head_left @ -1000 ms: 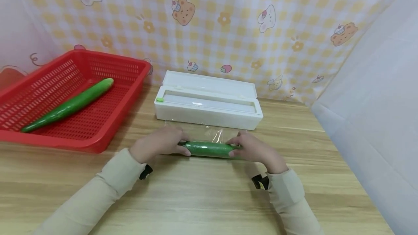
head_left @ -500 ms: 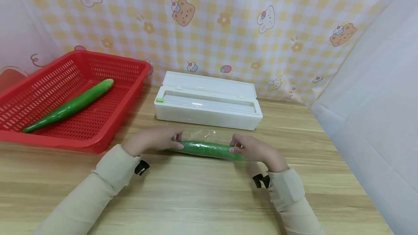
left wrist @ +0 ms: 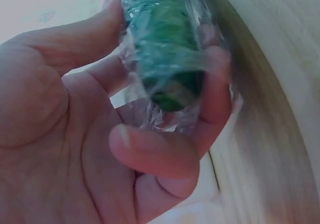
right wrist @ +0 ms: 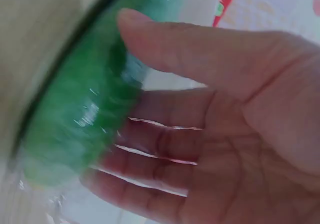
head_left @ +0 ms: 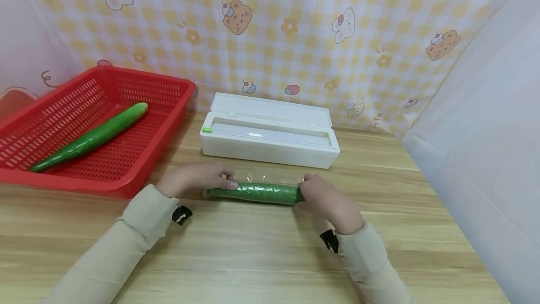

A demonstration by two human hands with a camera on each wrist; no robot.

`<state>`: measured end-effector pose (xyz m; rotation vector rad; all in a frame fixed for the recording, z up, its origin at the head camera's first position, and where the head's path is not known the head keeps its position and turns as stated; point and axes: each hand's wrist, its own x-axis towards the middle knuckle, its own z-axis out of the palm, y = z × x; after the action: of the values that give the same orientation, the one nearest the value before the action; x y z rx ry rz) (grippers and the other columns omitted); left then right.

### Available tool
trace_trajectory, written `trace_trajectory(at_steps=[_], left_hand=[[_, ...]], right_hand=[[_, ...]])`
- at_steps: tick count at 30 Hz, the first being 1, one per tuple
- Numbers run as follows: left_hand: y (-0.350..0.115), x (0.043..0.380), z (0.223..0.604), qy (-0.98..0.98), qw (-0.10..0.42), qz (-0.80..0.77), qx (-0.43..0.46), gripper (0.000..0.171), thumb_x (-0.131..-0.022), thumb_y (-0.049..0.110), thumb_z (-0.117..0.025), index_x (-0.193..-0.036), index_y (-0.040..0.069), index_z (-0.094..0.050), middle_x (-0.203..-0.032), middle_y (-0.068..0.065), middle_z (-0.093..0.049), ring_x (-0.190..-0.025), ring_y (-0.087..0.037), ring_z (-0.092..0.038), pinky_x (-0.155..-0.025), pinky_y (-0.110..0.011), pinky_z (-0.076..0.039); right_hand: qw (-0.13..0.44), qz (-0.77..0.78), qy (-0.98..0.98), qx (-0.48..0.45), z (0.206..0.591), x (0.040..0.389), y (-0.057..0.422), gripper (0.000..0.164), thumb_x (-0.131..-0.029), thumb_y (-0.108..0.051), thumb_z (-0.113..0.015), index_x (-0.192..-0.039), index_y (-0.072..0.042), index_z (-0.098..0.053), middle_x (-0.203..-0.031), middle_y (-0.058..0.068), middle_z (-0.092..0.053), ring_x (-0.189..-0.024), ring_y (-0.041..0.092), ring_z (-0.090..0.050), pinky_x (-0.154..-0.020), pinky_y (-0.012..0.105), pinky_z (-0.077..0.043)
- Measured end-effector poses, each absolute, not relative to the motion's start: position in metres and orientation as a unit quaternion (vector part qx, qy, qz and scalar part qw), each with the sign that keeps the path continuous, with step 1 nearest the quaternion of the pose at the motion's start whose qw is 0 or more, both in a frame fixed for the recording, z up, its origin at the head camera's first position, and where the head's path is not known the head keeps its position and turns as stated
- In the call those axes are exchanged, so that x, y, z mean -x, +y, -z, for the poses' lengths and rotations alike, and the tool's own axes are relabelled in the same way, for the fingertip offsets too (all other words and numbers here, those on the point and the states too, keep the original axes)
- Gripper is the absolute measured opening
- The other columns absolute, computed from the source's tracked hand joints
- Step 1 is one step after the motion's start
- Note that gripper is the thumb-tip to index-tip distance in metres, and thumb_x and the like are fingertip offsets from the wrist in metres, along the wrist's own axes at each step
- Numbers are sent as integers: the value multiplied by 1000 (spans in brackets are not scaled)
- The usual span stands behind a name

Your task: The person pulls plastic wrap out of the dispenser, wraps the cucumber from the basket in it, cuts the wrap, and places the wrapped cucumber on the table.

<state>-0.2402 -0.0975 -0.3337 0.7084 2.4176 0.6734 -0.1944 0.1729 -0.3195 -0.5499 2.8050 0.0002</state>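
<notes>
A green cucumber [head_left: 266, 193] wrapped in clear plastic film [head_left: 250, 178] lies crosswise on the wooden table. My left hand [head_left: 194, 177] holds its left end; in the left wrist view the thumb lies along one side and the fingers curl round the other, with crumpled film [left wrist: 165, 119] past the blunt tip. At the right end, my right hand [head_left: 331, 201] grips the cucumber between thumb and fingers. From the right wrist, the thumb lies on the shiny wrapped cucumber [right wrist: 75, 119], with the other fingers along its far side.
A white film-cutter box [head_left: 270, 151] with its lid up and a green slider [head_left: 206, 129] stands behind the cucumber. On the left is a red slotted basket [head_left: 126, 182] holding another cucumber [head_left: 90, 140]. A patterned cloth [head_left: 291, 50] hangs at the back.
The cucumber has shifted left between my hands and turned more level. My left hand has moved left along with it. Less loose film shows behind the cucumber. Box and basket stay put.
</notes>
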Motion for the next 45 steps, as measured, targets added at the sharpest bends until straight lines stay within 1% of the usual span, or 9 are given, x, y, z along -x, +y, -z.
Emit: trace_trajectory(at_steps=[7,14,19,24,28,31,36,41,45], left_hand=[[-95,243,338,884,295,-290,-216,29,-94,34,-52,-83,8,-55,-63,-3,-55,-52,-13,-49,-54,-25,-43],[-97,249,340,893,288,-277,-207,36,-96,42,-46,-88,9,-60,-61,-1,-52,-54,-13,-47,-56,-26,-39],[-93,249,338,930,174,-229,-229,33,-91,42,-56,-94,10,-63,-76,-3,-58,-67,-16,-52,-62,-31,-43],[-80,241,332,920,64,-212,-323,16,-88,16,-63,-104,15,-66,-102,-2,-62,-94,-17,-55,-83,-37,-48],[-72,232,327,914,67,-186,-355,10,-85,16,-67,-95,17,-67,-94,3,-60,-84,-13,-53,-79,-31,-48],[-69,228,328,924,59,-162,-340,17,-79,27,-74,-89,18,-64,-87,5,-56,-76,-12,-49,-70,-27,-44],[-70,231,335,928,49,-191,-316,18,-77,27,-76,-84,18,-61,-83,5,-57,-73,-13,-49,-66,-26,-42],[-77,238,340,921,75,-245,-292,15,-80,24,-73,-91,18,-66,-88,4,-62,-80,-14,-53,-73,-29,-46],[-81,243,340,915,100,-262,-290,17,-83,26,-70,-97,17,-69,-91,4,-65,-81,-14,-54,-75,-30,-48]], right_hand=[[108,54,976,182,325,194,175,35,-74,-11,-76,-92,-2,-48,-87,10,-58,-82,23,-56,-78,38,-48],[126,87,973,171,328,198,183,25,-80,-12,-71,-97,-4,-54,-92,8,-61,-81,17,-54,-77,35,-48],[134,98,970,180,329,201,188,27,-85,-12,-66,-108,-1,-57,-98,10,-62,-84,17,-55,-76,34,-48],[145,109,964,192,328,202,192,32,-88,-11,-62,-117,2,-56,-101,12,-60,-85,18,-54,-76,34,-49],[155,125,960,196,329,204,196,37,-91,-12,-57,-125,3,-52,-105,16,-56,-86,20,-53,-78,36,-48],[154,144,956,202,332,206,200,41,-93,-12,-54,-129,6,-49,-104,16,-49,-85,20,-50,-77,35,-46],[138,161,953,219,333,209,203,44,-93,-13,-55,-131,7,-46,-100,14,-47,-83,19,-48,-77,35,-45],[104,182,952,223,333,213,204,30,-91,-17,-58,-118,-3,-55,-99,9,-62,-89,19,-59,-82,39,-48],[91,195,949,232,334,217,204,16,-92,-16,-56,-104,-5,-58,-97,8,-65,-87,18,-59,-80,37,-48]])
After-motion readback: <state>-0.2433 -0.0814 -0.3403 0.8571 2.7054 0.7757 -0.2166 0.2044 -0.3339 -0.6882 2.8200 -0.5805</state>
